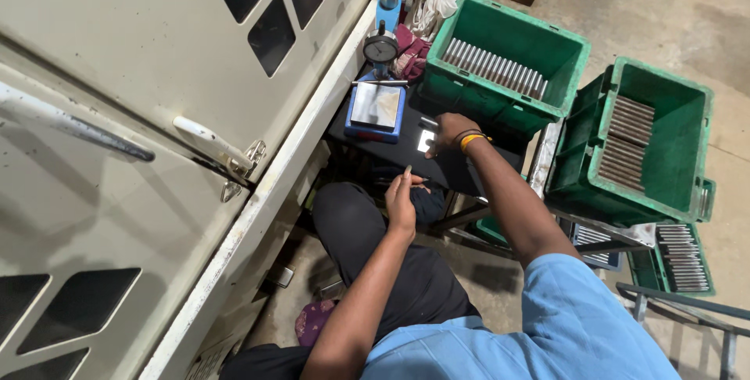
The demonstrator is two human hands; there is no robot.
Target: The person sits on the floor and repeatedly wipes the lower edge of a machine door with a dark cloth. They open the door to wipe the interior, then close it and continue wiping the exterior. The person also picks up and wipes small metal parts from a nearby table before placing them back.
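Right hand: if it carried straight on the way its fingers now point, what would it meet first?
Probably the blue-framed gauge stand with its dial gauge. The right hand points left across the black table, past small shiny pieces; depth is unclear.

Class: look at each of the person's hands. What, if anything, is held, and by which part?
The left hand pinches a thin dark rod by one end. The right hand rests on the black table; whether it grips anything cannot be told.

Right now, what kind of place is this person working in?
Most likely a machine shop or factory inspection spot. Green crates hold rows of metal rods, a dial gauge stands on a small black table, and a large cream machine cabinet sits beside a concrete floor.
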